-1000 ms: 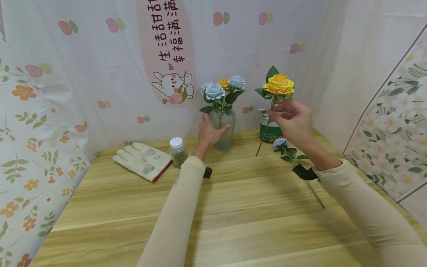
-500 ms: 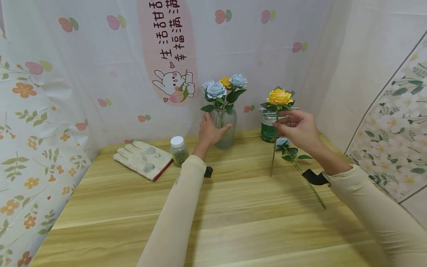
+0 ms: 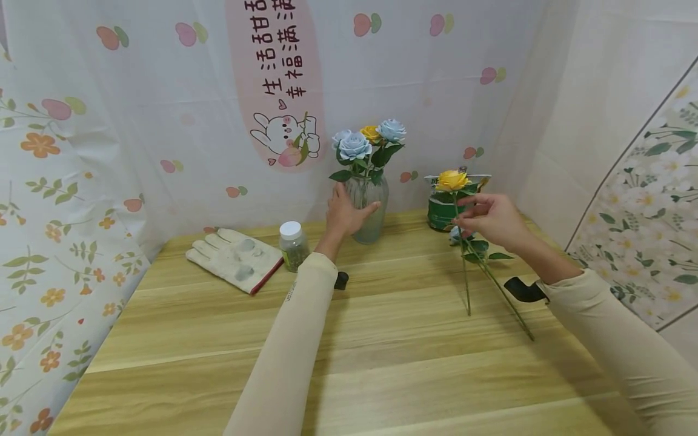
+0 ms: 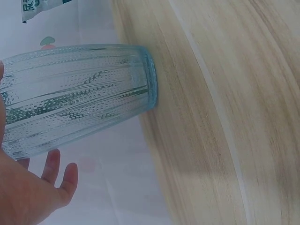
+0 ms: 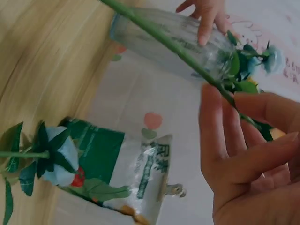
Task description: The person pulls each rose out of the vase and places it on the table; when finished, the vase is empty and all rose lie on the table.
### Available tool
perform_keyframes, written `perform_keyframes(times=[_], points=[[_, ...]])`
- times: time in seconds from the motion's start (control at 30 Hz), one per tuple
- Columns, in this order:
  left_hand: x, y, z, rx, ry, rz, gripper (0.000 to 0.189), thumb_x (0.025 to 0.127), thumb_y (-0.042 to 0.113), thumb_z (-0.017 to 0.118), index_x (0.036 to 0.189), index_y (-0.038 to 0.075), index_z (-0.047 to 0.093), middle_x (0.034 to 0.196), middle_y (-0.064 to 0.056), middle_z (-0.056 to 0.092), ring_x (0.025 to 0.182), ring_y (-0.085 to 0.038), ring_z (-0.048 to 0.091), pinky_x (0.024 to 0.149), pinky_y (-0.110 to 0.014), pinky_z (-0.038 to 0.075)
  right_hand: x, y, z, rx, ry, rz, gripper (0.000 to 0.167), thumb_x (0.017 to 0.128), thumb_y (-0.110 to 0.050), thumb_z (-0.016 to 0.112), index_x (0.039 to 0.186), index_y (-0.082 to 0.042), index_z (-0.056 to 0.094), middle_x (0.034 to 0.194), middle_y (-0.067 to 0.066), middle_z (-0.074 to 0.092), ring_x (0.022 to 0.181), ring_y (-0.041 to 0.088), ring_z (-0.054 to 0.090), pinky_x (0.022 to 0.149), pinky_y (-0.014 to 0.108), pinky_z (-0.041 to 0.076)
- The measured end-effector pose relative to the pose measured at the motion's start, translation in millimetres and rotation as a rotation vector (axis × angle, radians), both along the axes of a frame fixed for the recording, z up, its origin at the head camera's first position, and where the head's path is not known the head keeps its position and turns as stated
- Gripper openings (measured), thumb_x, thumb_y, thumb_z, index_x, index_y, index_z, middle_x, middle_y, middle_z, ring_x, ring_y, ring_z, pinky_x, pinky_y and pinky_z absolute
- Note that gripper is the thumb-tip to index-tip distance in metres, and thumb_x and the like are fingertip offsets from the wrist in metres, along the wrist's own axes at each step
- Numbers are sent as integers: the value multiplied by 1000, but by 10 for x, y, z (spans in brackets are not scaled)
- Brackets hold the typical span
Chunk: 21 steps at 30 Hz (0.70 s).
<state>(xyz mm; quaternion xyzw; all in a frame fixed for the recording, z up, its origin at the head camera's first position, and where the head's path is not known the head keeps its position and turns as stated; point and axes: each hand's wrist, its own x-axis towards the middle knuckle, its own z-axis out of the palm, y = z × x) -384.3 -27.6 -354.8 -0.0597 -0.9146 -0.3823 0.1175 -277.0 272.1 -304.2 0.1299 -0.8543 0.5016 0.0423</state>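
In the head view my left hand [image 3: 343, 213] holds the ribbed glass vase [image 3: 372, 225], its thumb across the front. Blue roses [image 3: 354, 146] and a yellow rose [image 3: 370, 133] stand in the vase. The left wrist view shows the vase [image 4: 89, 93] with its base on the table. My right hand [image 3: 493, 224] pinches the stem of another yellow rose [image 3: 452, 180], which hangs bloom up over the table. Below that hand a blue rose lies on the table, its stem [image 3: 509, 306] pointing toward me. In the right wrist view the pinched stem [image 5: 159, 36] runs diagonally.
A green and white bag [image 3: 439, 212] stands behind the right hand, with a metal clip [image 5: 174, 190] on it. To the left are a white-capped jar [image 3: 293, 248] and a work glove [image 3: 235, 260] on the wooden table [image 3: 382, 363]. Printed curtains hang behind.
My right hand has lowered the yellow rose and drawn it slightly right and nearer, so its stem end now hangs closer to the blue rose's stem. The left hand stays on the vase.
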Motion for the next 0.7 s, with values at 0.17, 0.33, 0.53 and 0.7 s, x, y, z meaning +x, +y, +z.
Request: perform_keyframes(times=[0.17,0.33,0.53,0.7], points=[[7,-2,14,-4,-6,1,106,82,66,69,153,11,13,157,-12,28,140,-37,32,106,-56,35,-61,65,-47,29,-106,45,45,92,6,63,133,15,48,87,2,73,70,22,71,66,31,58],[11,-4,10,-7,-7,8,107,82,65,69,154,11,11,158,-11,27,140,-38,31,107,-56,34,-93,89,-97,57,-191,67,51,90,7,64,137,13,45,91,8,72,72,20,70,61,28,55],[25,2,14,-4,-9,5,107,82,65,69,154,11,11,157,-12,27,140,-38,31,107,-56,34,-101,129,-180,85,-244,77,53,90,1,67,138,12,45,94,8,73,76,18,71,49,25,43],[25,4,4,-5,5,6,107,82,65,69,155,11,11,158,-12,26,141,-38,30,107,-57,34,-133,166,-271,91,-284,73,55,90,0,68,139,11,44,98,7,74,78,20,72,43,26,35]])
